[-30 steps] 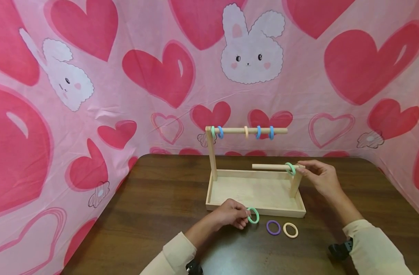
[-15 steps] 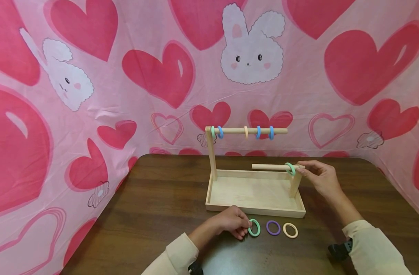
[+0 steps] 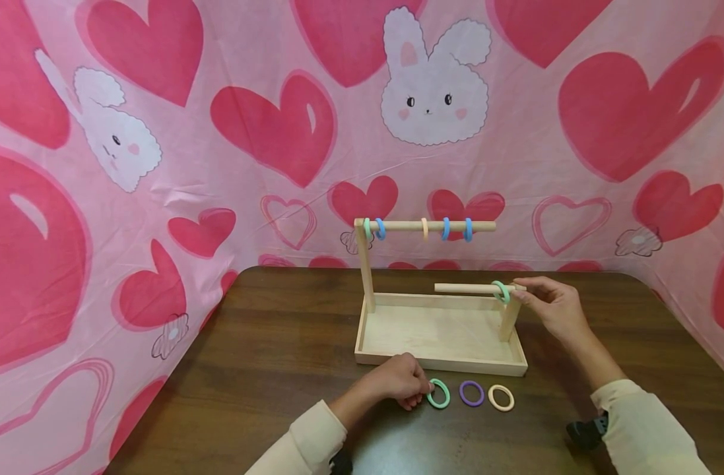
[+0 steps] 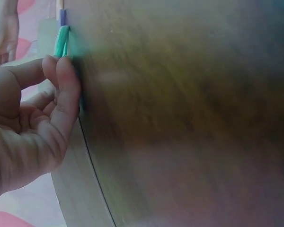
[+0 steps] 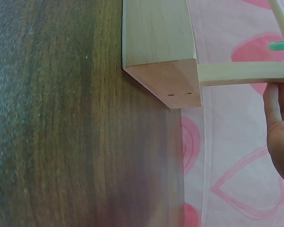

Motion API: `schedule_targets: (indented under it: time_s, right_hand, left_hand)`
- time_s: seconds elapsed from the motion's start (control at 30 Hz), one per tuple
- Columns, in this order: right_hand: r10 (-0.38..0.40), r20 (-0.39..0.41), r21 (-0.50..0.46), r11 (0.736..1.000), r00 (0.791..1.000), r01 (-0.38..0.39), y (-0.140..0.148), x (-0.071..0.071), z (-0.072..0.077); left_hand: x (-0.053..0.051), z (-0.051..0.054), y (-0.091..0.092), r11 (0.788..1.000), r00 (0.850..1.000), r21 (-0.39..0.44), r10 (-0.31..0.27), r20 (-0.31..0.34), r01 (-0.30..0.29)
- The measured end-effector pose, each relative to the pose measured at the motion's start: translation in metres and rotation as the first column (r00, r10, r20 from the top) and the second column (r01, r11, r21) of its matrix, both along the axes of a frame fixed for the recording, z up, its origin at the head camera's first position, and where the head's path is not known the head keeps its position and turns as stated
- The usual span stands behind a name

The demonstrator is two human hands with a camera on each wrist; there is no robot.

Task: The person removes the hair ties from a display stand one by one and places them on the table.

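My left hand (image 3: 400, 380) pinches the left edge of a green ring (image 3: 439, 407), low at the table in front of the wooden rack. Thumb and index finger meet on this green ring (image 4: 61, 41) in the left wrist view. To its right lie a purple ring (image 3: 472, 404) and a cream ring (image 3: 501, 410). My right hand (image 3: 553, 307) grips the top of the rack's short right post (image 3: 507, 323), at the end of the lower bar (image 3: 462, 288). Around that bar hangs another green ring (image 3: 505, 294), close to my fingers.
The rack's shallow tray (image 3: 445, 364) stands on a dark wooden table (image 3: 278, 343). Its tall left post (image 3: 366, 270) carries an upper bar (image 3: 403, 225) with green, blue and cream rings hanging on it. A pink heart-patterned cloth (image 3: 249, 53) surrounds the table.
My left hand has brought the green ring down toward me, from the tray's front edge to the row with the purple and cream rings. My right hand keeps its place.
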State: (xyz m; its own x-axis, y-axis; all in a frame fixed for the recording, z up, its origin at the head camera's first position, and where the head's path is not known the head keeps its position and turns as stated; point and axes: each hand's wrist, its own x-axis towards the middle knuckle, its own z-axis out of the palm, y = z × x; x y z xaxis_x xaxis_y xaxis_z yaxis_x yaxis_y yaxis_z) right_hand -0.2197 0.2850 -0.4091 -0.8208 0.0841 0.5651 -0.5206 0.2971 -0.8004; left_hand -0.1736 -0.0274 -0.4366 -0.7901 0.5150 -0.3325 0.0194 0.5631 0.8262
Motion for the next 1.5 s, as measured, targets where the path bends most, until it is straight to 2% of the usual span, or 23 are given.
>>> schedule_targets:
  time_s: [0.7, 0.77, 0.9, 1.03, 1.1, 1.2, 1.27, 1.33, 1.47, 1.5]
  right_hand:
    - [-0.009, 0.018, 0.006, 1.000, 1.000, 0.009, -0.001, 0.000, 0.001]
    - [-0.011, 0.016, 0.008, 1.000, 1.000, 0.011, -0.001, 0.000, 0.001]
    - [-0.008, 0.013, 0.001, 1.000, 1.000, 0.008, 0.000, 0.000, 0.000]
    - [0.004, 0.017, 0.003, 1.000, 1.000, -0.004, 0.000, 0.000, 0.000]
    - [0.010, 0.017, 0.004, 1.000, 1.000, -0.010, 0.001, 0.000, -0.001]
    - [0.012, 0.013, 0.002, 1.000, 1.000, -0.012, 0.001, 0.000, -0.001]
    - [0.015, 0.010, -0.005, 1.000, 1.000, -0.015, 0.001, 0.000, -0.001]
    - [0.009, 0.008, -0.004, 1.000, 1.000, -0.009, 0.001, 0.000, -0.001]
    - [-0.009, 0.017, 0.003, 1.000, 1.000, 0.009, 0.000, 0.000, 0.000]
    - [-0.012, 0.021, 0.003, 1.000, 1.000, 0.012, 0.000, 0.000, 0.001]
  left_hand:
    - [-0.003, 0.007, -0.003, 0.990, 0.990, -0.134, -0.064, -0.128, 0.047]
    - [-0.004, 0.009, -0.002, 0.986, 0.981, -0.158, -0.082, -0.178, 0.054]
    - [-0.006, 0.011, 0.003, 0.983, 0.945, -0.172, -0.114, -0.307, 0.063]
    - [-0.007, 0.012, 0.010, 0.990, 0.920, -0.119, -0.117, -0.375, 0.077]
    - [-0.008, 0.012, 0.015, 0.993, 0.918, -0.074, -0.114, -0.380, 0.093]
    - [-0.010, 0.012, 0.024, 0.995, 0.927, 0.010, -0.092, -0.365, 0.103]
    - [-0.012, 0.013, 0.031, 0.993, 0.927, 0.057, -0.074, -0.367, 0.102]
    - [-0.013, 0.015, 0.037, 0.994, 0.913, 0.070, -0.049, -0.406, 0.085]
    - [-0.014, 0.020, 0.049, 0.997, 0.871, 0.076, 0.008, -0.491, 0.034]
    - [-0.014, 0.021, 0.052, 0.996, 0.866, 0.083, 0.023, -0.500, 0.022]
